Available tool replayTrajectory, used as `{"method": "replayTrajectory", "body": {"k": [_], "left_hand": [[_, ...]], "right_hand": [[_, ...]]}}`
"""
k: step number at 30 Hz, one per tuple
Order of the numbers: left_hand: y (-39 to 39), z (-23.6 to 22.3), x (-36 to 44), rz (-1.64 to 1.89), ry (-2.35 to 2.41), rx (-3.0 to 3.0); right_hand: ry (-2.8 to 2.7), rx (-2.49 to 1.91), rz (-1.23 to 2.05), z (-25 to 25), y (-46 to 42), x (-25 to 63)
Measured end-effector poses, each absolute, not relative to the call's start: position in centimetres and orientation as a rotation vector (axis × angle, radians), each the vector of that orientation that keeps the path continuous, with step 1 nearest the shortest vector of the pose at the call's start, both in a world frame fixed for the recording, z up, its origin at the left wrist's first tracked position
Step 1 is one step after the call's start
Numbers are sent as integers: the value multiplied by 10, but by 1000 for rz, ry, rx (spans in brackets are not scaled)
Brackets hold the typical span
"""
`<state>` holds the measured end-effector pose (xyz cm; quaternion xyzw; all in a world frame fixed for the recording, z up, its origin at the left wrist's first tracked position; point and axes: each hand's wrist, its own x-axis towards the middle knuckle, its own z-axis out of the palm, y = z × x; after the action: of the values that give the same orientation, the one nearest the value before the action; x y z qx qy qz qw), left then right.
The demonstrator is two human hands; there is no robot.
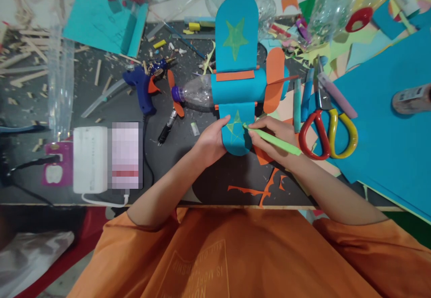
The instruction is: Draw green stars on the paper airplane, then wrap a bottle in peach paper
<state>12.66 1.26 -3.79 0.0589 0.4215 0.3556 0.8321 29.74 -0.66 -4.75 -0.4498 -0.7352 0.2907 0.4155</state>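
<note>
Going left to right around the bottle plane (235, 90): the blue glue gun (144, 90) lies just left of its nose, close to the orange propeller (171, 79). If the plane gets shoved that way, I reckon a blade could catch on the gun and bend. Next over is the left hand (212, 143), at the plane's near wing (239, 149). If that hold slackens, the card could flex or swivel and the line would wander off the yellow-green star (236, 119). Dragging the right hand (278, 134) over fresh ink could smear it too. The scissors (326, 131) are right of the plane, apart from the drawing, so less of a worry imo.

As for the grip, the left thumb is closed down over the near wing's left edge; can't tell how far under the other fingers go. The wing extends rightward from that thumb, with the plane's body beyond, away from the person. At the wing's right edge, the right hand's fingers are pinched round a green marker (276, 140), tip on the star.
</note>
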Motion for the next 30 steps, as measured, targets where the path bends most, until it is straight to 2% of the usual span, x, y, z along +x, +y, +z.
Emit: {"method": "replayTrajectory", "body": {"k": [30], "left_hand": [[12, -40, 126, 787, 898, 72]], "right_hand": [[-1848, -1099, 683, -50, -4, 296]]}}
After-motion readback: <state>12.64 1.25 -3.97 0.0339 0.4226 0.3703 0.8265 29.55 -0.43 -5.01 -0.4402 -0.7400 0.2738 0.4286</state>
